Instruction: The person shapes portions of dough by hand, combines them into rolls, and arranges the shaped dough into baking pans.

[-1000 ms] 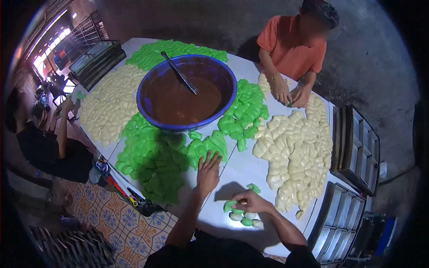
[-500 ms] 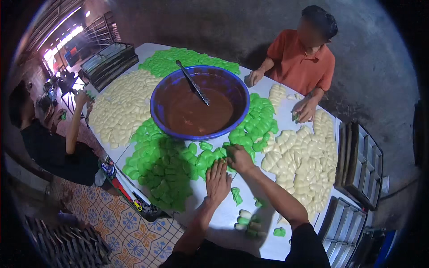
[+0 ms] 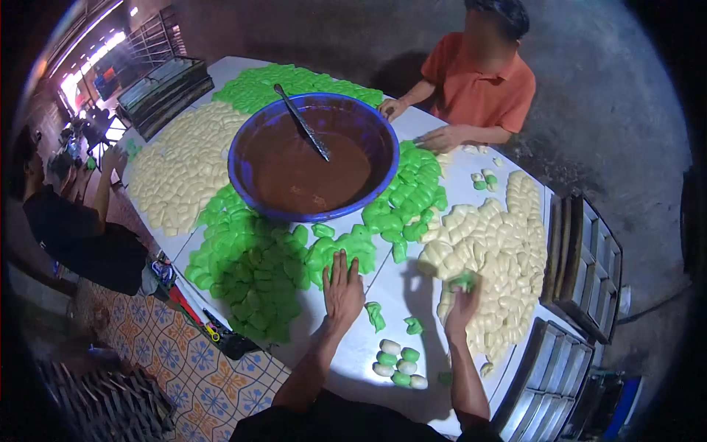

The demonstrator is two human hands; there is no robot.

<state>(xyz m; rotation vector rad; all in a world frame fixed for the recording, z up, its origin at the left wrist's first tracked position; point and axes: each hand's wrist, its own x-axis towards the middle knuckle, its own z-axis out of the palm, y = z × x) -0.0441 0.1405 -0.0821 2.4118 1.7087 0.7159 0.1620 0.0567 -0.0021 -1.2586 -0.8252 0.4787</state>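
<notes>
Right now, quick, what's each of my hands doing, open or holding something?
Left hand: open, fingertips on the green dough.
Right hand: closed, holding a green piece over the cream dough; blurred.

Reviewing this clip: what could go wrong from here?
The right hand has a green piece close by the cream dough; a loose grip might drop it there.

The right forearm, beside the rolls, could knock them.

The utensil leaning on the basin rim may slip into the brown mix.
</notes>
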